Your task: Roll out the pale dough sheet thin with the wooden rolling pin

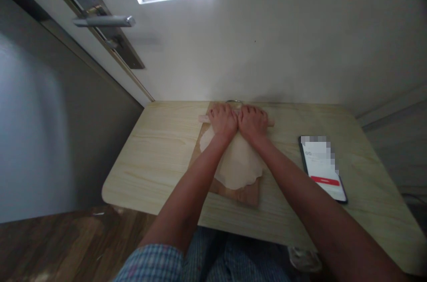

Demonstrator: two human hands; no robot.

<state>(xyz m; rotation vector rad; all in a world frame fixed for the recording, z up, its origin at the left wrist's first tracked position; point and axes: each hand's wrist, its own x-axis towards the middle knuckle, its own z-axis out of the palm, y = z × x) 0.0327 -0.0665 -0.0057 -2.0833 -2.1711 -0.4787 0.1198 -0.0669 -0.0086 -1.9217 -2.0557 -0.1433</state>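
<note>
My left hand (224, 120) and my right hand (252, 122) lie side by side over a wooden rolling pin (271, 122), fingers curled round it. Only the pin's two ends stick out past my hands. Under my wrists spreads a thin, pale sheet of rolled dough (238, 166) with an uneven edge. It rests on a brown wooden board (248, 195), whose near corner shows below the dough. The pin sits near the far end of the board, and my forearms hide parts of the dough's sides.
A phone (323, 168) with a lit screen lies right of the board on the light wood table (160, 148). Behind the table stands a white door (267, 50) with a metal handle (105, 21) at upper left. A metal ring (234, 101) shows at the board's far end.
</note>
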